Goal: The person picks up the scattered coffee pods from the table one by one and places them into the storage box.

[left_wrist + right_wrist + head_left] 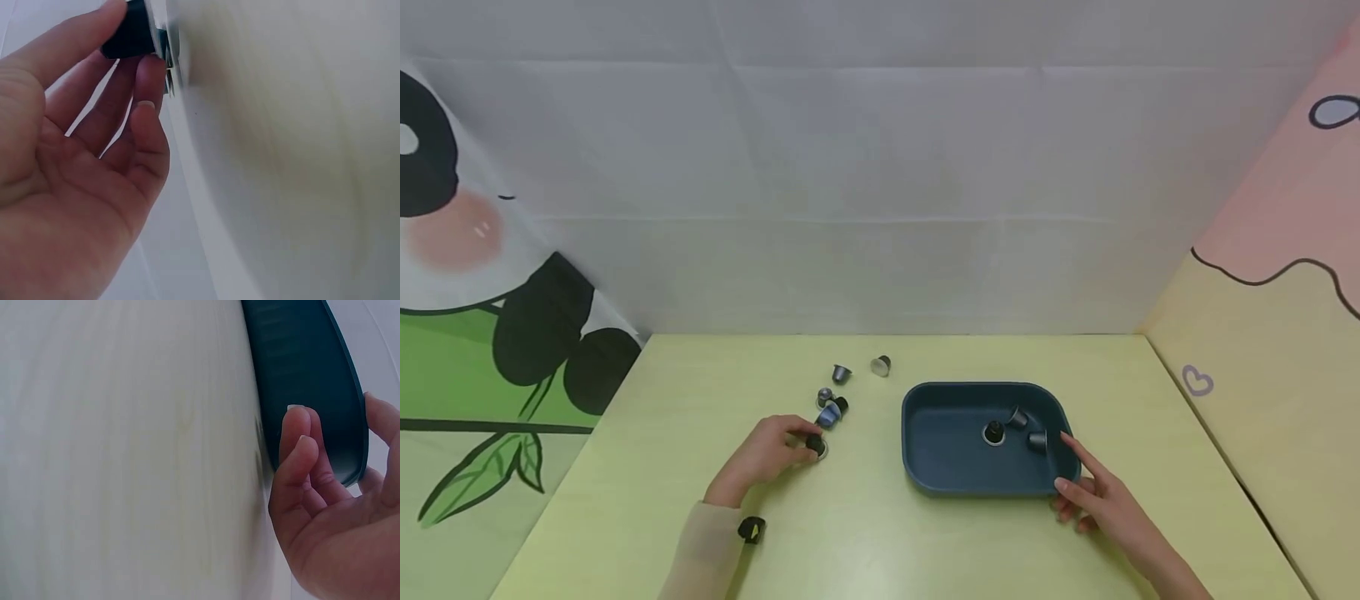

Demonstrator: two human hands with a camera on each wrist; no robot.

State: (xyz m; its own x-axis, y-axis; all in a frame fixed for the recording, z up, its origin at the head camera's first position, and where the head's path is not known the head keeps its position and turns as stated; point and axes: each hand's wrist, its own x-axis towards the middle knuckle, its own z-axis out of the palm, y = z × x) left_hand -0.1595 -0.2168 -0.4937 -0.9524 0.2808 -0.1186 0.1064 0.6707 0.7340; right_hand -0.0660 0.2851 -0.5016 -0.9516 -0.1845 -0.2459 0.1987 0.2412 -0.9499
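Observation:
Left of the tray, my left hand (767,454) pinches a black coffee capsule (815,445) between thumb and fingers, its pale rim low at the tabletop. The left wrist view shows the same black capsule (130,32) at the fingertips. Just beyond that hand lie a blue capsule (828,415), a black one (842,405) and a silver-grey one (824,396). My right hand (1108,508) grips the near right corner of a dark blue tray (943,467), with a finger over the rim and other fingers against the outer wall (300,356).
Inside the tray are a black capsule (994,431) standing on its rim and two dark grey capsules (1017,417) lying tipped. Farther back on the table (865,533) lie a grey capsule (841,373) and a pale-lidded one (882,365). A white wall (880,192) bounds the back.

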